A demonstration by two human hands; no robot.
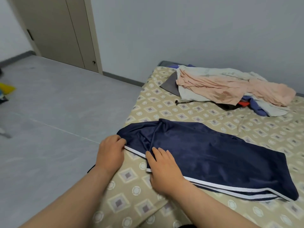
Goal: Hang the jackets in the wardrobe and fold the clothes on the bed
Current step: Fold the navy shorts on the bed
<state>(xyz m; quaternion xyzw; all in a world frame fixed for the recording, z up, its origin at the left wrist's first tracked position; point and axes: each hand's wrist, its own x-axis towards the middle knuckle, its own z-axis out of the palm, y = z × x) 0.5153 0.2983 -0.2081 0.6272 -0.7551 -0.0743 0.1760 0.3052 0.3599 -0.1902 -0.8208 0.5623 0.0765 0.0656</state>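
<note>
My left hand point(111, 150) pinches the near end of the navy pants point(213, 158), fingers curled over the white-striped edge. My right hand point(164, 170) lies flat just beside it, fingers straight and spread, pressing the cloth. The pants lie on the bed point(131, 191), their long axis running from my hands away to the right. Both hands sit at one end, the left nearer the tip, so I judge the fold must carry that end rightward along the length. The pile point(230, 91) lies well apart at the far end

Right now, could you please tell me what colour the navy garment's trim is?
White stripes edge the navy garment; the head view shows them best.
</note>
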